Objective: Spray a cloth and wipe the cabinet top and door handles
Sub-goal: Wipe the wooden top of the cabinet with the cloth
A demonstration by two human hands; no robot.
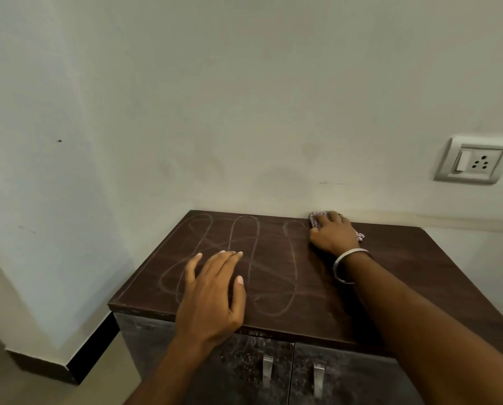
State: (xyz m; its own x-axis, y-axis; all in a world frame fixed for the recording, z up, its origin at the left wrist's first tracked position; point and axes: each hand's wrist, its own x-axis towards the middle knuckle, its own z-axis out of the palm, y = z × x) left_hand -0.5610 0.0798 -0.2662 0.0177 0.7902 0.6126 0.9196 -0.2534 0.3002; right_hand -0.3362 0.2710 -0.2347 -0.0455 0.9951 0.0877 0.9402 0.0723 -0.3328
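- The right hand [333,232] lies palm down on the cloth [317,221] at the far edge of the cabinet top [390,276], hard against the wall; its fingers are laid flat and close together over the fabric, pressing it down rather than pinching it, which suits a wiping stroke.
- Only the cloth's checked edges show, past the fingertips and by the wrist, where a bangle [346,263] sits.
- The left hand [212,293] holds nothing; its fingers are spread, low over the front of the worktop, whether touching I cannot tell, likely to steady the reach.
- Pale looping smears [244,258] cover the left half, so wiping looks part done, the right side plainer.
- The two door handles [267,372] below seem untouched as yet.
- No spray bottle is in sight.
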